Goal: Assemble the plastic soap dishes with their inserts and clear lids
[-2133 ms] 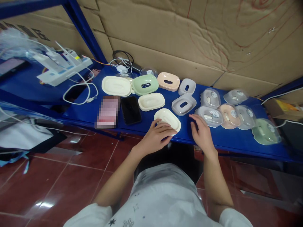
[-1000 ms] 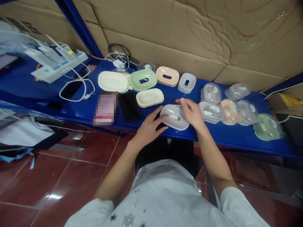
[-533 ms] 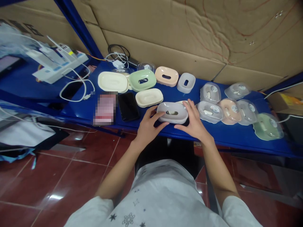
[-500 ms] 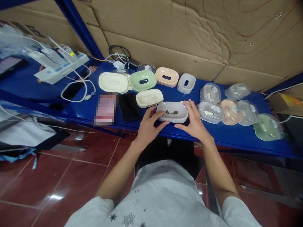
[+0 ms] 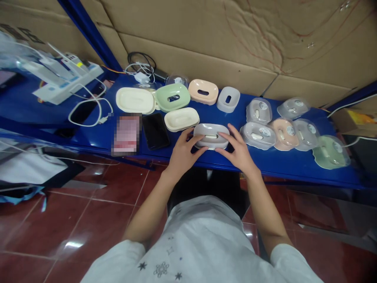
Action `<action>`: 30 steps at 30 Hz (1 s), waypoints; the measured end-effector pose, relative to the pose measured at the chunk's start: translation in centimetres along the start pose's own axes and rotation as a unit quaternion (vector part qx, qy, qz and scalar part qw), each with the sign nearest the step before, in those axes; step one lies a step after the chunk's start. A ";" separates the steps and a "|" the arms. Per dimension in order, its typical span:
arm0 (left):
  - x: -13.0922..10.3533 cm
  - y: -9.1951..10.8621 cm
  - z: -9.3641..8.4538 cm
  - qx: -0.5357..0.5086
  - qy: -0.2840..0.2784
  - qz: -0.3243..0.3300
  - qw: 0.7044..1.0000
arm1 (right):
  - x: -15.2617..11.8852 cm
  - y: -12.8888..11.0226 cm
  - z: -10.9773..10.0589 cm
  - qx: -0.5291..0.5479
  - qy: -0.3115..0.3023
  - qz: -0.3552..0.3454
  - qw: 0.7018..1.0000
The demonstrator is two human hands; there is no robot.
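Between my hands sits a grey oval soap dish, low over the blue table near its front edge. Something pale shows through its slot, and a thin whitish edge peeks out beneath its front side. My left hand grips the left end, fingers over the rim and thumb at the front. At the right end my right hand holds it the same way. Just behind and to the left lies a cream oval tray. Grey soap dishes under clear lids stand right of my right hand.
Along the back are a cream tray, a green dish, a peach dish and another grey dish. A black phone lies left. More lidded dishes are at right. A power strip with cables is far left.
The grey dish has come down slightly, and its slot now shows the pale part more centrally. My right fingers have moved inward over its rim. The view has shifted a little.
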State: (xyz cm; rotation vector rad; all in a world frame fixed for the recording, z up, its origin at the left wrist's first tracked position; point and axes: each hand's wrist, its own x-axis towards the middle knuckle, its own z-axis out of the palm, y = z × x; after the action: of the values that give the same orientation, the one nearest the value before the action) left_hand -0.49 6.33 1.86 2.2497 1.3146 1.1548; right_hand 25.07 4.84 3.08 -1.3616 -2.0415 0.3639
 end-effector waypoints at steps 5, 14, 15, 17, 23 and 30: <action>-0.2 -0.6 -0.3 0.006 -0.007 0.011 1.000 | -0.2 -0.3 0.3 -0.019 0.007 -0.038 0.999; -0.5 -0.5 -1.5 0.000 -0.050 0.050 0.997 | -0.5 -0.4 0.2 -0.059 -0.017 -0.071 0.996; 0.3 -0.6 -2.2 0.004 -0.043 0.054 0.998 | -0.5 -0.4 0.2 -0.057 -0.015 -0.064 0.996; 3.2 -1.5 -3.9 0.030 -0.007 0.045 0.999 | -0.4 -0.4 0.3 -0.055 -0.004 -0.057 0.997; 19.2 -7.7 -6.6 0.171 0.007 -0.184 0.968 | -0.5 -0.3 0.5 -0.043 0.023 -0.053 0.997; 27.8 -12.1 -4.4 0.171 -0.088 -0.331 0.924 | -0.5 -0.2 0.5 -0.017 0.044 -0.046 0.998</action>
State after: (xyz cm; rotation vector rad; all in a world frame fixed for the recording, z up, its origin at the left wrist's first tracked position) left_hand -3.73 35.36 11.18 1.7892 2.0867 0.4967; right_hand 24.70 4.31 2.62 -1.2754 -2.0378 0.2266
